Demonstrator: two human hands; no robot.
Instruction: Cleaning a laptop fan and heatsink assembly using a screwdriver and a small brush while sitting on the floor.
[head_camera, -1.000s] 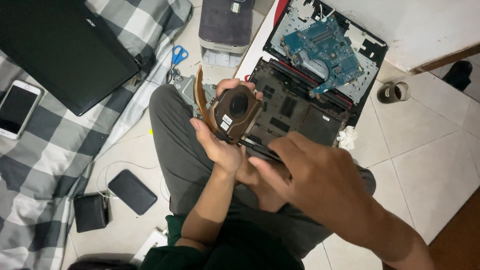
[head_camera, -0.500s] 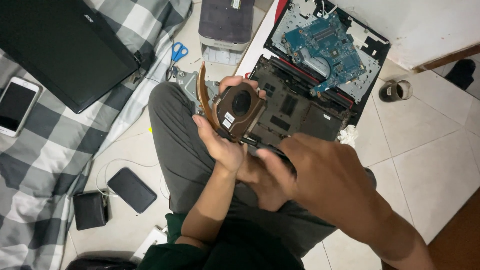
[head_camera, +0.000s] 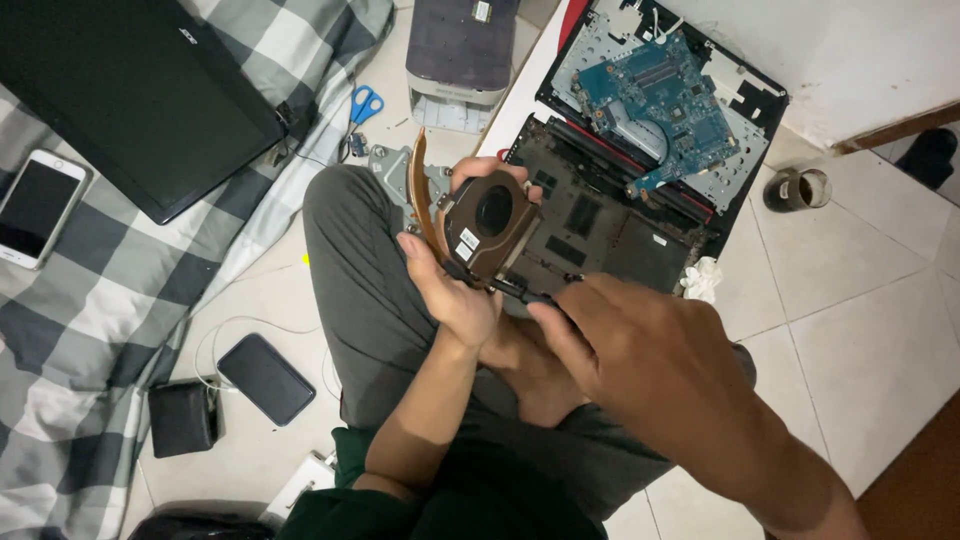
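My left hand grips a laptop cooling fan with a copper heat pipe and a metal plate curving off its top left. The fan's round opening faces me. My right hand is closed on a thin dark tool whose tip touches the fan's lower edge. Both hands hover above my lap, over grey trousers. Behind the fan lies an opened laptop base and its lifted panel with a blue circuit board.
A closed black laptop and a white phone lie on a checked blanket at left. Blue scissors, a grey box, a dark phone, a black pouch and a small cup sit on the tiled floor.
My right hand has shifted slightly up and left, bringing the tool against the fan's lower edge. The fan stays held in nearly the same place.
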